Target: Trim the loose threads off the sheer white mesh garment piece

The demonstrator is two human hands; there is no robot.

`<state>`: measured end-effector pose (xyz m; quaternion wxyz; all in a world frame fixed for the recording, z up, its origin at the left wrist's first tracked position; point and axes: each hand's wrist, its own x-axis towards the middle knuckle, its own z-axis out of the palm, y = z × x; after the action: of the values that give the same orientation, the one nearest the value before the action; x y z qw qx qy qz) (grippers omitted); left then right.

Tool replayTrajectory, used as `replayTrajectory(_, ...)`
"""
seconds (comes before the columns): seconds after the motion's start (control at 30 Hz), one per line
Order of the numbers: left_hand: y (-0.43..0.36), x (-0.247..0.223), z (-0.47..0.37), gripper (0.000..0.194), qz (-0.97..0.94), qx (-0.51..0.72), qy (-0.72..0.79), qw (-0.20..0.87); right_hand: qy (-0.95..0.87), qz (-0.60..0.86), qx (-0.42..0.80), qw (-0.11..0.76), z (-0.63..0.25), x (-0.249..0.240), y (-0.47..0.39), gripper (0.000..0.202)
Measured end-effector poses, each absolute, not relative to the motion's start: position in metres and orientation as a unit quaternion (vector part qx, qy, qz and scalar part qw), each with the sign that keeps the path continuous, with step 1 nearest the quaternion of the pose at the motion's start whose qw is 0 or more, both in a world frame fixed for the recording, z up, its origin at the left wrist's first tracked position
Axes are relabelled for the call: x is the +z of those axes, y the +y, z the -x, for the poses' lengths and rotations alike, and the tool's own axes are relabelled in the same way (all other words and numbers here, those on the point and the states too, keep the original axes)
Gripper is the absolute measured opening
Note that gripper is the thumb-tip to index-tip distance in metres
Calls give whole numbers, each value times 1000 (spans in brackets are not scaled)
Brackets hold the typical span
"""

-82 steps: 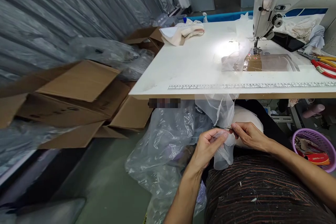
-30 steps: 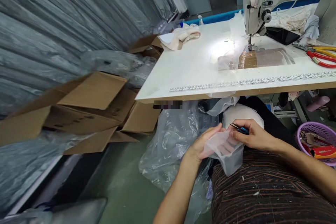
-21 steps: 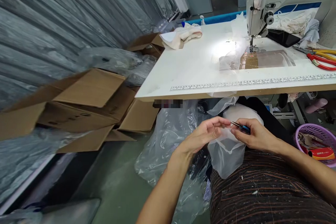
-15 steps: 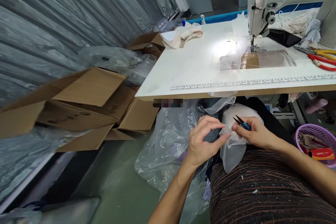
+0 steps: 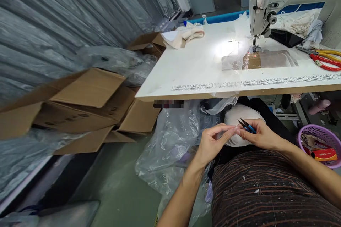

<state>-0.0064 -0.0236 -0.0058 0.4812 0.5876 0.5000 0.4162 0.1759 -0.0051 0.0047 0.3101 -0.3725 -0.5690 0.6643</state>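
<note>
My right hand (image 5: 262, 134) is closed around small blue thread snips (image 5: 247, 127), their dark pointed blades angled up and left. Its thumb and forefinger meet the fingertips of my left hand (image 5: 213, 141). The left thumb and forefinger are pinched together; whatever lies between them is too small to make out. Thin white fabric (image 5: 241, 113) lies bunched on the lap behind and under both hands, partly hidden by them.
Above the hands runs the edge of a white sewing table (image 5: 186, 74) with a sewing machine (image 5: 257, 14), red-and-yellow-handled scissors (image 5: 323, 58) and cloth (image 5: 183, 35). Clear plastic (image 5: 170, 142) hangs below. Open cardboard boxes (image 5: 87, 88) stand left, a purple basket (image 5: 314, 129) right.
My left hand has closed from spread fingers to a pinch and moved right to meet the right hand. The sheer fabric flap hanging below the hands no longer shows there.
</note>
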Motion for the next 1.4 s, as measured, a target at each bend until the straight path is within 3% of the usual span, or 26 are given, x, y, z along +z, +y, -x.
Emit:
replayTrajectory(0.27,-21,18,14,43,-522,289,504,625,-608,345,658,281,-183,5,-6,42)
replayTrajectory(0.8,-13,19,15,34,-534,221,506,640,-606,358,659,264,-183,3,-10,49)
replayTrajectory(1.07,-19,12,17,33,-516,236,490,662,-680,425,550,233,-192,1,-28,58)
replayTrajectory(1.4,-23,18,10,32,-562,242,515,601,-792,437,368,213,-188,4,-35,47)
